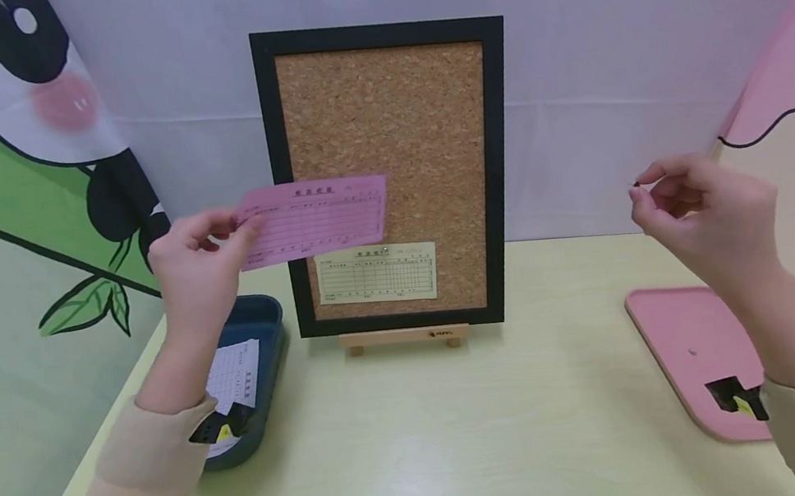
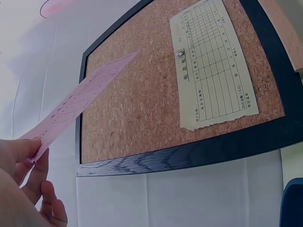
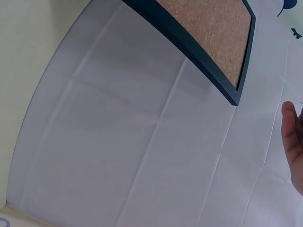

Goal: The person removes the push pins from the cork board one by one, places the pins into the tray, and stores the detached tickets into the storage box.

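Note:
My left hand (image 1: 194, 260) pinches a pink receipt slip (image 1: 319, 216) by its left edge, between thumb and fingers. In the head view the slip overlaps the lower left of a cork board (image 1: 389, 117) in a black frame; the left wrist view shows it at a slant, mostly edge-on. A cream receipt slip (image 2: 215, 66) hangs low on the board, held by a silver pin (image 2: 180, 53) at its top edge. Right of the board, my raised right hand (image 1: 709, 210) pinches a tiny dark pin (image 1: 636, 184) between thumb and forefinger. The right wrist view catches only part of that hand.
The board stands on a small wooden easel (image 1: 404, 336). At the left, a dark blue tray (image 1: 271, 321) holds white printed slips (image 1: 237, 371), partly behind my left arm. A pink tray (image 1: 664, 331) with one small pin (image 1: 692, 351) lies under my right arm.

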{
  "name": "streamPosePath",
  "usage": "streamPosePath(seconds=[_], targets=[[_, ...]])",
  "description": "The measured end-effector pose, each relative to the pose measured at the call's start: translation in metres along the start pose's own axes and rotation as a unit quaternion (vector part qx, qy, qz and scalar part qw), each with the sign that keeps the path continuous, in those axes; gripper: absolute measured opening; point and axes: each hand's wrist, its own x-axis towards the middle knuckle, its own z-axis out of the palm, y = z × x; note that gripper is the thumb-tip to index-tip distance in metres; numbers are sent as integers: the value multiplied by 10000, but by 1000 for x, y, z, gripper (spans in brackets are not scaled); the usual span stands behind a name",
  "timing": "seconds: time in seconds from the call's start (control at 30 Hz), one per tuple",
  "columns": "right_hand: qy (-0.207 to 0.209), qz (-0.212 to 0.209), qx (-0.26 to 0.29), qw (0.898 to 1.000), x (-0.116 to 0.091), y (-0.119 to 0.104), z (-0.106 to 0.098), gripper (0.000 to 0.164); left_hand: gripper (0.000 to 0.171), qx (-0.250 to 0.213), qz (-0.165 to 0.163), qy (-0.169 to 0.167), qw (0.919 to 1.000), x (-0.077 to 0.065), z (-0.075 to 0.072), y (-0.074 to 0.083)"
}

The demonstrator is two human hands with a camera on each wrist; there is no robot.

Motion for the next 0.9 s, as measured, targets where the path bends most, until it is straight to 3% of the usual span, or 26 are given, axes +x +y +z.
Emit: streamPosePath(seconds=[0.4,0.63,0.73,0.9], targets=[[-49,415,-193,9989,-16,9,-38,15,23,374,297,198,9987,-7,-34,2],[-477,1218,-335,9908,-38,19,-56,13,22,790,83,253,9965,-7,-58,-7],[-513,1513,-87,9871,-49,26,-61,25,23,954,-90,302,9949,-7,-69,-12],[-462,1786,236,9826,-63,35,-65,40,23,1082,-72,360,9935,-4,-82,-19]])
